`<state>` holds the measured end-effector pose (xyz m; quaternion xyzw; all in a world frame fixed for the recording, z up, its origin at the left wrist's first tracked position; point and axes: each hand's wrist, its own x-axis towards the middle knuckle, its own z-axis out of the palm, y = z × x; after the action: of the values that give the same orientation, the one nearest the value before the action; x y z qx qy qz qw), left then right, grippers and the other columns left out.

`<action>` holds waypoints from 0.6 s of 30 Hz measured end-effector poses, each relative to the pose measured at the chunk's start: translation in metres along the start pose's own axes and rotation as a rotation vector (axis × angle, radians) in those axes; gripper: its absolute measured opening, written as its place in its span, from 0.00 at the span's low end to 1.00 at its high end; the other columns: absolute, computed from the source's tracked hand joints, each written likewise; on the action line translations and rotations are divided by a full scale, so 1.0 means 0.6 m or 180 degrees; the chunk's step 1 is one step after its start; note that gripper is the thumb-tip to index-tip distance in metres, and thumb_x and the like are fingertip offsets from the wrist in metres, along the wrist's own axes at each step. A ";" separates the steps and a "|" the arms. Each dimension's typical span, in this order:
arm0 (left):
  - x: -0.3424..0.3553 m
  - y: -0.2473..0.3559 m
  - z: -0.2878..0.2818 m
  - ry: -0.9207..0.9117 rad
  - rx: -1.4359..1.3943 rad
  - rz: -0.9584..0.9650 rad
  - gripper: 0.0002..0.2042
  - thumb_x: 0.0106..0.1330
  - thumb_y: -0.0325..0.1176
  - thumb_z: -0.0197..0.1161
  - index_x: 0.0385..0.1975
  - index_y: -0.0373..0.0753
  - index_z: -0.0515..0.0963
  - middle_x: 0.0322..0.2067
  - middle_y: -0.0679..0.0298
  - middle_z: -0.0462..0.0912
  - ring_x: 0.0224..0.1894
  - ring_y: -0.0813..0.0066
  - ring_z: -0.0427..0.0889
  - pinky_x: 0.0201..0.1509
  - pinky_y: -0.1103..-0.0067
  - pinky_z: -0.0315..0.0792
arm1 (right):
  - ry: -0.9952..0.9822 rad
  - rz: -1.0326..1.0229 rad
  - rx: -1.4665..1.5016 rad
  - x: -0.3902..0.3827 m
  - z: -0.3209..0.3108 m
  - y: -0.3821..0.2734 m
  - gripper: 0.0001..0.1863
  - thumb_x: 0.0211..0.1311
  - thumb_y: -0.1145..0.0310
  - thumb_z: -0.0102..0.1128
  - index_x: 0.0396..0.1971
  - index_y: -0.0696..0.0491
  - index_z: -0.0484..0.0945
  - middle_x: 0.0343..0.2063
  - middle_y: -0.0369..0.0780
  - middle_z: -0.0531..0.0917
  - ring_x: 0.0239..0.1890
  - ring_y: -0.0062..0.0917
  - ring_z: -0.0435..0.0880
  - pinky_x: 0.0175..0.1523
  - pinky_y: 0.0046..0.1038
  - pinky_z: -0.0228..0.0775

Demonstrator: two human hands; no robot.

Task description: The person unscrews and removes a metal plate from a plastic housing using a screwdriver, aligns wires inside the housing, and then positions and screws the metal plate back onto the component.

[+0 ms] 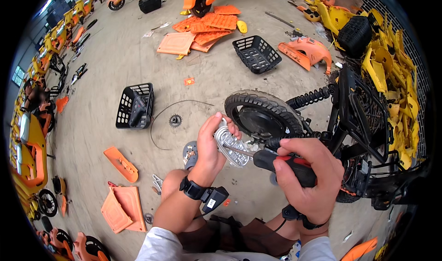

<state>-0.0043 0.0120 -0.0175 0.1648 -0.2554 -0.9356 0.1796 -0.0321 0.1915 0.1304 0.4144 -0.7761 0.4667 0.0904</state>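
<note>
My left hand (208, 146) is closed on a silver oval lamp reflector (234, 147) with a faceted inner face, holding it up in front of me. My right hand (320, 180) grips the black and red handle of a screwdriver (304, 169). The shaft points left across the reflector, its tip over the shiny inner face; whether it touches cannot be made out. Just beyond my hands lies a partly stripped scooter frame (343, 109) with a black-tyred wheel (235, 100) and a coil-spring shock absorber (309, 97).
Left of me a black basket (119, 116) holds a cordless power tool (138, 108). Near it lie a sprocket (175, 120), a cable (152, 131) and orange panels (120, 163). Ahead are another black basket (258, 68) and stacked orange panels (209, 26). Yellow parts (400, 104) pile up at right.
</note>
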 end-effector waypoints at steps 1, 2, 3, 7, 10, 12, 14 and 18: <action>-0.002 0.001 0.002 0.0052 0.0024 0.0020 0.14 0.72 0.42 0.50 0.31 0.37 0.71 0.22 0.61 0.73 0.29 0.67 0.72 0.37 0.71 0.69 | 0.0006 -0.0165 -0.0044 0.001 0.001 0.001 0.15 0.49 0.77 0.69 0.40 0.57 0.80 0.29 0.41 0.84 0.26 0.26 0.85 0.30 0.24 0.76; -0.003 0.002 0.003 0.0106 0.0033 0.0120 0.14 0.73 0.41 0.50 0.31 0.36 0.71 0.22 0.60 0.73 0.28 0.67 0.73 0.36 0.71 0.70 | 0.0061 -0.0059 -0.0020 0.001 0.002 0.003 0.15 0.49 0.77 0.69 0.39 0.57 0.80 0.28 0.41 0.84 0.26 0.26 0.86 0.30 0.24 0.76; -0.004 0.003 0.005 0.0161 0.0040 0.0222 0.14 0.73 0.40 0.50 0.32 0.35 0.71 0.22 0.59 0.73 0.28 0.66 0.74 0.35 0.71 0.71 | 0.0114 0.0046 0.0005 0.000 0.004 0.007 0.14 0.50 0.77 0.69 0.39 0.57 0.80 0.27 0.40 0.84 0.26 0.26 0.86 0.30 0.24 0.76; -0.004 0.008 0.001 0.0231 0.0006 0.0524 0.14 0.74 0.39 0.49 0.33 0.34 0.71 0.22 0.59 0.73 0.27 0.66 0.74 0.35 0.70 0.72 | 0.0234 0.0997 0.0156 0.007 0.008 0.004 0.12 0.51 0.78 0.68 0.37 0.56 0.80 0.26 0.40 0.84 0.26 0.26 0.86 0.31 0.24 0.77; 0.003 0.010 -0.009 0.0285 -0.0093 0.0498 0.13 0.74 0.39 0.49 0.33 0.34 0.71 0.22 0.59 0.73 0.27 0.66 0.74 0.36 0.70 0.73 | 0.0299 0.0444 0.0220 0.011 0.020 0.026 0.13 0.50 0.79 0.68 0.37 0.57 0.80 0.25 0.40 0.83 0.27 0.26 0.86 0.31 0.24 0.77; 0.003 0.011 -0.011 0.0297 -0.0026 0.0482 0.13 0.74 0.39 0.49 0.33 0.34 0.70 0.22 0.59 0.73 0.27 0.66 0.73 0.36 0.70 0.73 | 0.0166 -0.0120 0.0252 0.014 0.019 0.033 0.14 0.49 0.80 0.68 0.38 0.57 0.79 0.29 0.41 0.83 0.29 0.27 0.85 0.32 0.24 0.77; 0.003 0.012 -0.014 0.0288 -0.0032 0.0469 0.13 0.74 0.39 0.49 0.33 0.34 0.70 0.22 0.59 0.73 0.27 0.67 0.73 0.36 0.70 0.73 | 0.0059 -0.0239 0.0372 0.012 0.019 0.028 0.15 0.48 0.80 0.68 0.39 0.57 0.79 0.32 0.42 0.83 0.30 0.27 0.85 0.32 0.24 0.78; 0.003 0.015 -0.013 0.0227 -0.0098 0.0435 0.13 0.74 0.39 0.50 0.33 0.35 0.70 0.22 0.58 0.73 0.26 0.67 0.74 0.35 0.70 0.73 | -0.0182 0.0061 0.0462 0.008 0.011 0.017 0.23 0.47 0.81 0.68 0.46 0.56 0.75 0.34 0.42 0.82 0.31 0.29 0.85 0.33 0.26 0.78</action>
<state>-0.0004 0.0004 -0.0194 0.1773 -0.2451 -0.9185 0.2545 -0.0408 0.1860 0.1229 0.4256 -0.7464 0.5106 0.0334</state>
